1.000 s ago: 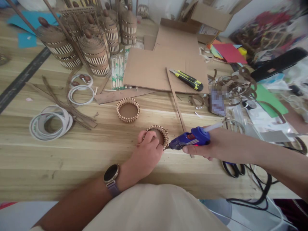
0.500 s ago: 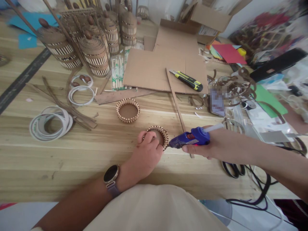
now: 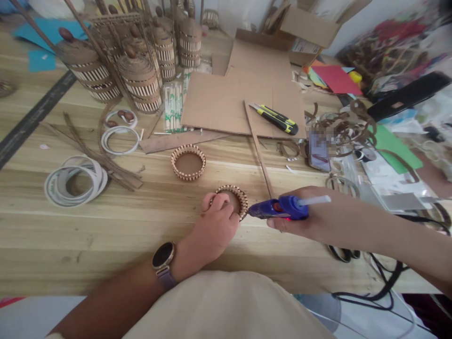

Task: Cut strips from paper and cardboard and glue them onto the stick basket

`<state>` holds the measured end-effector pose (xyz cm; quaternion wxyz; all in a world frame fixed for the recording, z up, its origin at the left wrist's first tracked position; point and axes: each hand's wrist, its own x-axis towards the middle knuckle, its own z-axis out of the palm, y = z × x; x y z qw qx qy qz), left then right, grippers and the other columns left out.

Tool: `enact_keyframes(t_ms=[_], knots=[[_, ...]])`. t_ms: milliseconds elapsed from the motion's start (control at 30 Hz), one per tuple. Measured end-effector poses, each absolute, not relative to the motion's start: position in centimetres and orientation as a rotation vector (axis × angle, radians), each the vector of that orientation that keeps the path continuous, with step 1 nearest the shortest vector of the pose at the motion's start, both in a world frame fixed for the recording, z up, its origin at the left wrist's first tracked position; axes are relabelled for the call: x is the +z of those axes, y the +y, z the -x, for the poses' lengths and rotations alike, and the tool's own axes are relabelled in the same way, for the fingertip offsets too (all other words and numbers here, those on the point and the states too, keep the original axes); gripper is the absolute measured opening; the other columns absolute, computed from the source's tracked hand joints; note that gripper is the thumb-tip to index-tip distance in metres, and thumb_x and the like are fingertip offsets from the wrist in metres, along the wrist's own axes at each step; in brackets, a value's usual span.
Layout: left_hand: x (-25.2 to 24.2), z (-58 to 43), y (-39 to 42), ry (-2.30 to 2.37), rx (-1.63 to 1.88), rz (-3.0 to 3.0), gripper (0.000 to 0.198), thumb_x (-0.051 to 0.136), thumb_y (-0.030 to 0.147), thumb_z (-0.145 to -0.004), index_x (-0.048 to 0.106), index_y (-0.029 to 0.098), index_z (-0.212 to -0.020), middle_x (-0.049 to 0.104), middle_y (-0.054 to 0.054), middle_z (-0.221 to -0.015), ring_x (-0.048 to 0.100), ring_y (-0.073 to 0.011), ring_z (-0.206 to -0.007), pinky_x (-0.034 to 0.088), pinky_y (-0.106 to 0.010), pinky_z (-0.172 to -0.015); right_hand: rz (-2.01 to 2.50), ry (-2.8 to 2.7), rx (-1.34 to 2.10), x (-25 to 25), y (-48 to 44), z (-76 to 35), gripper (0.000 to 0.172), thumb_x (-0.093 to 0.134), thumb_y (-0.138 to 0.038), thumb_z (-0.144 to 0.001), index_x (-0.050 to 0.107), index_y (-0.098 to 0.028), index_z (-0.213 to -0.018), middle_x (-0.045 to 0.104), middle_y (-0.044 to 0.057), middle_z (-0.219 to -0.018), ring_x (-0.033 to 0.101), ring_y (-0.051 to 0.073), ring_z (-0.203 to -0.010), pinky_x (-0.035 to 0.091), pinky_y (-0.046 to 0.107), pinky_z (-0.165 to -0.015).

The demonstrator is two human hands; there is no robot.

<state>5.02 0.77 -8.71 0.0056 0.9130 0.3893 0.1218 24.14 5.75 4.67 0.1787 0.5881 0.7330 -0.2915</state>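
My left hand (image 3: 221, 221) grips the near-left side of a small round tray (image 3: 242, 197) with a rim of short wooden sticks, holding it on the table. In my right hand (image 3: 300, 216) is a blue hot glue gun (image 3: 278, 208), a white glue stick poking from its back and a red light glowing below. Its nozzle points left and meets, or nearly meets, the tray's right outer edge. A matching stick-rimmed tray (image 3: 188, 162) sits a little farther away. Behind the glue gun lies a narrow brown cardboard strip (image 3: 259, 153), its near end hidden.
A yellow-black box cutter (image 3: 275, 117) lies on a cardboard sheet (image 3: 212, 101). White tape rolls (image 3: 76, 181) and brown strips (image 3: 120, 172) are at left. Several lidded stick-sided containers (image 3: 139, 82) stand behind. Curled strips, a phone (image 3: 319, 153) and black cables (image 3: 386, 278) crowd the right.
My right hand has turned the glue gun slightly, its nozzle staying by the tray's right edge. My left hand and the tray have hardly moved.
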Motion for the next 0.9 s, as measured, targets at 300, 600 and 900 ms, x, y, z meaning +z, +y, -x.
enact_keyframes(t_ms=[300, 600, 900], knots=[[-8.3, -4.9, 0.8, 1.204, 0.347, -2.847, 0.021, 0.062, 0.024, -0.093, 0.061, 0.018, -0.073, 0.055, -0.004, -0.072, 0.049, -0.0269, -0.095, 0.032, -0.042, -0.077, -1.484, 2.232, -0.685, 4.6, 5.0, -25.2, 0.039, 0.055, -0.058, -0.081, 0.051, -0.025, -0.061, 0.060, 0.003, -0.059, 0.053, 0.019, -0.049, 0.026, 0.030, -0.049], [-8.5, -4.8, 0.8, 1.204, 0.416, -2.834, 0.022, 0.063, 0.029, -0.093, 0.063, 0.017, -0.074, 0.060, -0.005, -0.075, 0.051, -0.0281, -0.098, 0.035, -0.042, -0.079, -1.258, 2.434, -0.575, 3.7, 3.9, -27.5, 0.028, 0.050, -0.044, -0.088, 0.055, -0.023, -0.070, 0.065, 0.005, -0.067, 0.058, 0.022, -0.060, 0.032, 0.033, -0.058], [-7.2, -5.5, 0.3, 1.410, 0.632, -2.715, 0.031, 0.066, 0.045, -0.091, 0.067, 0.015, -0.082, 0.067, -0.007, -0.081, 0.053, -0.0270, -0.093, 0.035, -0.043, -0.084, -2.379, 1.990, -1.426, -0.6, 0.7, -30.6, 0.046, 0.065, -0.069, -0.075, 0.069, -0.023, -0.076, 0.069, 0.003, -0.074, 0.059, 0.020, -0.066, 0.046, 0.031, -0.057]])
